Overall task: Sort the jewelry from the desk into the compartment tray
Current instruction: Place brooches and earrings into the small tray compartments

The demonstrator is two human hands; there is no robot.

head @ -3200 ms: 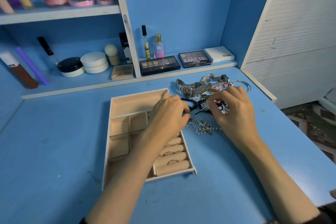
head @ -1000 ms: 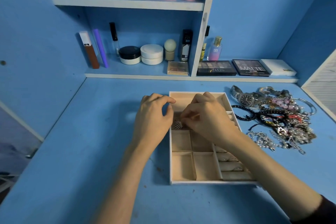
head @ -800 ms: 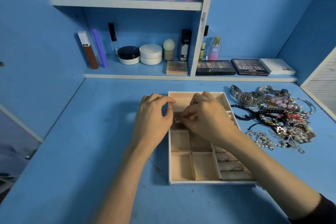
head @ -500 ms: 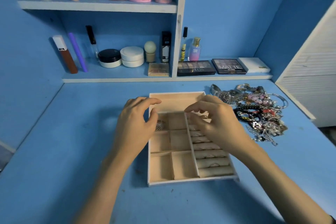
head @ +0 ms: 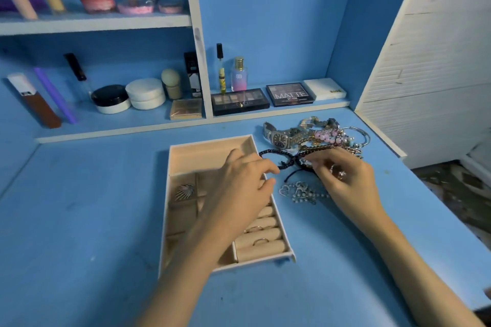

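Observation:
A beige compartment tray [head: 210,141] lies on the blue desk. A silver shell-shaped piece [head: 184,191] sits in an upper left small compartment, and rings [head: 260,241] sit in the ring rolls at the right. The jewelry pile [head: 318,141] lies right of the tray: a watch [head: 279,138], pink beads [head: 328,137], a black bead bracelet [head: 271,152] and a silver chain [head: 300,192]. My left hand [head: 244,180] hovers over the tray's right side, fingers loosely curled and holding nothing. My right hand [head: 348,180] curls into the pile, with a small silver piece [head: 341,174] showing between its fingers.
Behind the desk a low shelf holds eyeshadow palettes [head: 240,101], a perfume bottle [head: 239,74], cream jars [head: 144,93] and tubes. An upper shelf [head: 93,22] carries more cosmetics. A white slatted panel [head: 430,74] bounds the right side; the desk edge drops off there.
The silver shell piece has been left in the tray. Both hands moved right from the tray's left compartments to the jewelry pile, and the view swung right with them.

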